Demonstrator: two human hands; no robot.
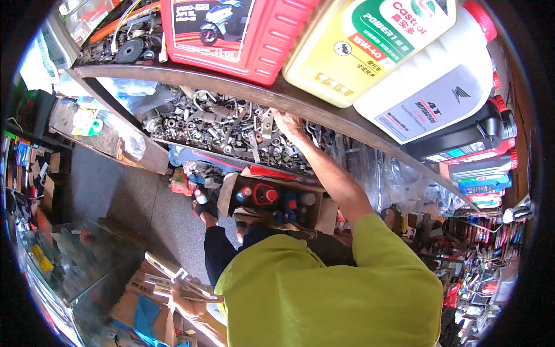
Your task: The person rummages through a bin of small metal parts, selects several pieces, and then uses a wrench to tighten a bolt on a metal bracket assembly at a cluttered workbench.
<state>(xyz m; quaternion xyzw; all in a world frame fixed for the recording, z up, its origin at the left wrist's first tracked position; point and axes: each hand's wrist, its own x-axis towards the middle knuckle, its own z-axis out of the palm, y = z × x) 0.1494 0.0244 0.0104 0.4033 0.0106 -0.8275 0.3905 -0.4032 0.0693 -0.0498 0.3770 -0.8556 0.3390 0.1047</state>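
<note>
Metal brackets [173, 280], a bundle of long pale angle pieces, sit low in the head view, clamped in the left hand [186, 305], its grip closed around them above a cardboard box [139, 312]. Right hand [287, 124] reaches up into a shelf tray of loose nuts and bolts [225, 130]; fingers lie among the parts, grip state cannot be told. Risk, as a judgement: rummaging could tip small hardware over the tray edge, and the one-handed bundle could slide apart. Packages: red rectangular jug [240, 34] top centre, yellow jug [358, 46] beside it, white jug [439, 92] right; open carton of small bottles [277, 202] below the shelf.
</note>
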